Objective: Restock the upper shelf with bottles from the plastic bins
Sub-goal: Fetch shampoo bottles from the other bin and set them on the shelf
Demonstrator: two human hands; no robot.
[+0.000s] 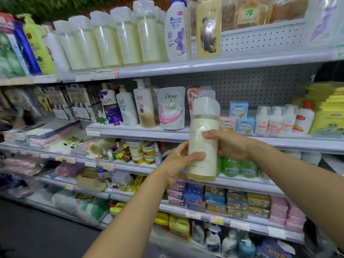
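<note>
While both hands grip bottle (202,146), Dove pouch (172,108), Lux bottle (109,107)

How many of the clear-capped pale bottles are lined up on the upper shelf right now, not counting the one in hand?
5 at the front, and one partly hidden at the row's right end. More may stand behind them.

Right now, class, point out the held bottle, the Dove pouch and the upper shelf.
held bottle (202,146): head view, cream label mid-body.
Dove pouch (172,108): head view, front panel.
upper shelf (242,62): head view, front edge rail.
</note>
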